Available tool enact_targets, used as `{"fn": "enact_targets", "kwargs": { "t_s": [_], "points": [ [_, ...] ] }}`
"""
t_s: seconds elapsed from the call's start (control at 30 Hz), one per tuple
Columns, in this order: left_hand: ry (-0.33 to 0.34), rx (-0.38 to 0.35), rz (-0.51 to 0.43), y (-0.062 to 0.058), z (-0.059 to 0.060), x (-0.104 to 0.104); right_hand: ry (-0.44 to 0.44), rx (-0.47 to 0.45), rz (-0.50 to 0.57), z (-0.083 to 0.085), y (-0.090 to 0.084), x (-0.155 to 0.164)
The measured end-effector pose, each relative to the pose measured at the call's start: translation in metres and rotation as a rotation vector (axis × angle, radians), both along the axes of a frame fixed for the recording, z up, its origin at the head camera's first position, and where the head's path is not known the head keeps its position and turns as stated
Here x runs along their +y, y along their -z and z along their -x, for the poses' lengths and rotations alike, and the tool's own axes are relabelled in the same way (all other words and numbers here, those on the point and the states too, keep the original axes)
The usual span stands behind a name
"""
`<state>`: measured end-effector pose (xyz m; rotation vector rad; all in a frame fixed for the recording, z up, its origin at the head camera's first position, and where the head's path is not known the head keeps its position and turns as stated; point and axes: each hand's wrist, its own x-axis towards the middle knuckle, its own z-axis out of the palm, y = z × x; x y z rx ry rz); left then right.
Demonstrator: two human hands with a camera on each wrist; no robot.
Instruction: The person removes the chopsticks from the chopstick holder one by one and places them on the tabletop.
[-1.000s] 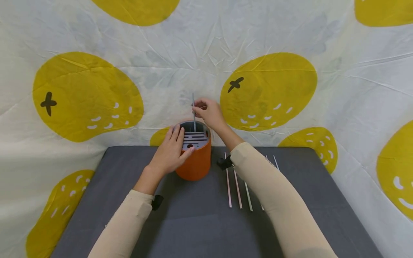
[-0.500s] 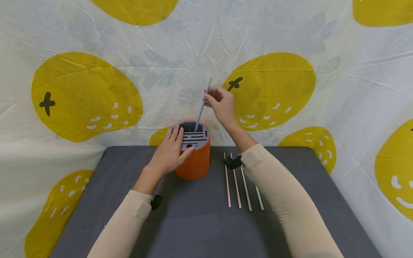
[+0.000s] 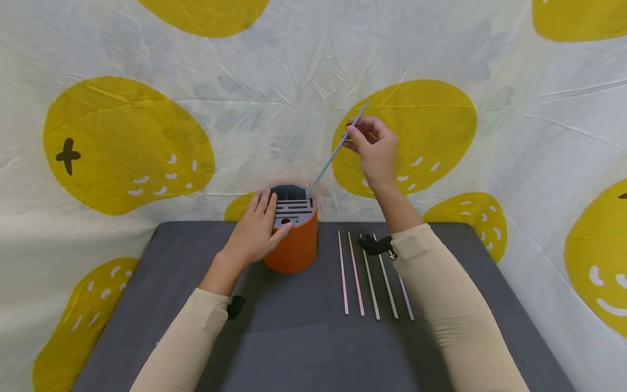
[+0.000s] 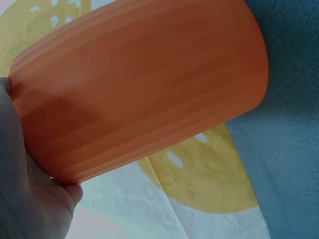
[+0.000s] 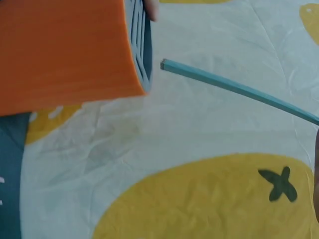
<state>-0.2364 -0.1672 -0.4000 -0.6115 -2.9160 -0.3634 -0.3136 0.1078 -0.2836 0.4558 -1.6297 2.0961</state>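
Note:
An orange cylindrical holder [image 3: 293, 245] with a grey slotted top [image 3: 294, 207] stands at the back of the dark grey table [image 3: 294, 337]. My left hand [image 3: 256, 231] grips its rim and side; the left wrist view shows the orange holder wall [image 4: 139, 89] against my palm. My right hand [image 3: 374, 149] is raised up and right of the holder and pinches a thin blue-grey stick [image 3: 335, 152]. The stick slants down-left, and its lower tip hangs just off the top's right edge. In the right wrist view the stick [image 5: 239, 88] ends just clear of the grey top [image 5: 139, 45].
Several thin sticks [image 3: 369, 275], pink, green and pale purple, lie side by side on the table right of the holder, under my right forearm. A white cloth with yellow blobs [image 3: 122, 144] hangs behind and around the table.
My right hand rose and moved right, drawing the blue-grey stick up out of the holder's top and tilting it. My left hand stayed on the holder.

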Motion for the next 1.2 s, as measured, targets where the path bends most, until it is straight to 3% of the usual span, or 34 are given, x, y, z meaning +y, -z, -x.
{"fn": "enact_targets", "kwargs": {
  "t_s": [0.33,0.47,0.7,1.0,1.2],
  "points": [
    [0.009,-0.008,-0.003,0.0,0.002,0.004,0.06,-0.032,-0.11,-0.008,0.011,0.052],
    [0.009,-0.007,-0.005,0.0,0.002,0.004,0.07,-0.089,-0.211,-0.01,0.025,0.076],
    [0.009,-0.011,-0.008,-0.001,0.002,0.001,0.125,-0.216,-0.483,-0.016,0.056,0.115],
    [0.005,-0.026,-0.016,-0.002,0.003,-0.005,0.053,-0.365,-0.601,-0.023,0.088,0.16],
    [0.003,-0.026,-0.016,-0.003,0.002,-0.005,0.097,-0.448,-0.758,-0.023,0.115,0.195]
  ]
}}
